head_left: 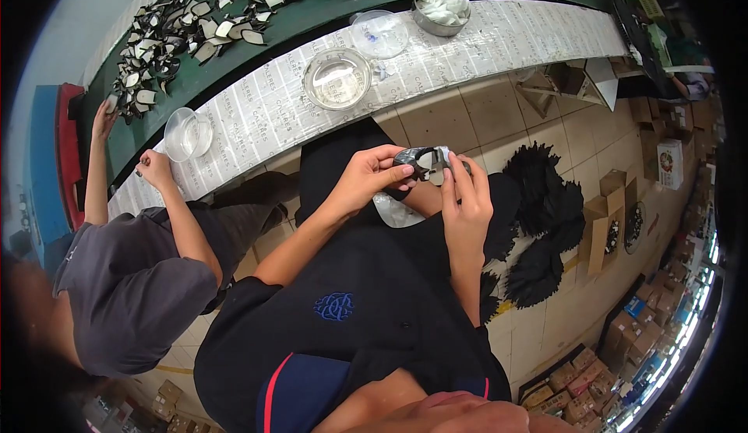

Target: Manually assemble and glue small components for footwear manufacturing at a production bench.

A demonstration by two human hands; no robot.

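Observation:
In front of my torso, both hands hold a black, curved, shiny piece (421,162) with an opening in it, perhaps a shoe part. My left hand (372,174) pinches its left end between thumb and fingers. At the other end my right hand (464,187) is closed with its fingertips on the piece. A small whitish patch (445,154) shows by the right fingertips; whether it is cloth or part of the piece I cannot tell. Below the hands, a pale plastic-like sheet (397,210) lies near my lap.
Paper-covered ledge (257,114) ahead carries a clear bowl (337,79), clear tubs (188,134) and a metal tin of white cloth (442,8). Black-and-white pieces (210,32) cover the green belt (343,1). A co-worker (140,277) sits left. Black bundles (541,215) and cartons (606,227) stand right.

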